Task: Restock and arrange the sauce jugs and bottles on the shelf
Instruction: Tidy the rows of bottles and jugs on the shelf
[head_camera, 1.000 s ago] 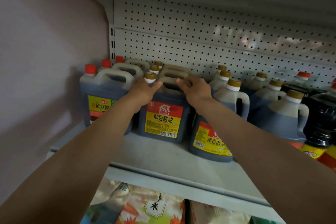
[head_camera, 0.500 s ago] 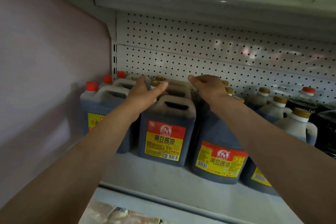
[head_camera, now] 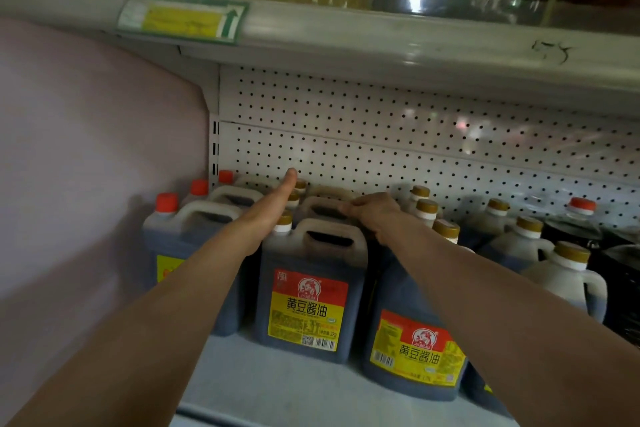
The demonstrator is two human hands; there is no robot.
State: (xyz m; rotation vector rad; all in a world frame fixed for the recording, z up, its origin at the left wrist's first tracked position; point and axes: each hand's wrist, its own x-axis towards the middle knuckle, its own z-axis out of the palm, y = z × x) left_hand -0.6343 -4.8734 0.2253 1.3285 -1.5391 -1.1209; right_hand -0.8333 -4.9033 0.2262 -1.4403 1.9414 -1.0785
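Shelf edge: the shelf [head_camera: 277, 388] has bare board at the front, with our two forearms reaching in over it.
Front jugs: a square soy jug [head_camera: 310, 291] stands upright with its label out; beside it on the right a rounder soy jug [head_camera: 412, 350] sits a touch further forward, the two near touching.
Left hand [head_camera: 268, 208]: flat and released, fingers straight and together, sliding edge-on into the gap between the square row and the red-capped jugs [head_camera: 187, 239]; no grip on anything.
Right hand [head_camera: 375, 215]: palm down on the handle of the second square jug [head_camera: 323, 210] behind the front one. We cannot tell if the fingers are clenched round that handle or only resting on it.
Back rows: gold-capped jugs [head_camera: 533, 246] run off to the right, and more caps line up against the pegboard [head_camera: 381, 149].
Risk, as we judge it: the rows are tight, so a hard shove on the rear jug could nudge the front one toward the edge; the left hand could also knock the small gold cap [head_camera: 284, 220] beside it, or get pinched.
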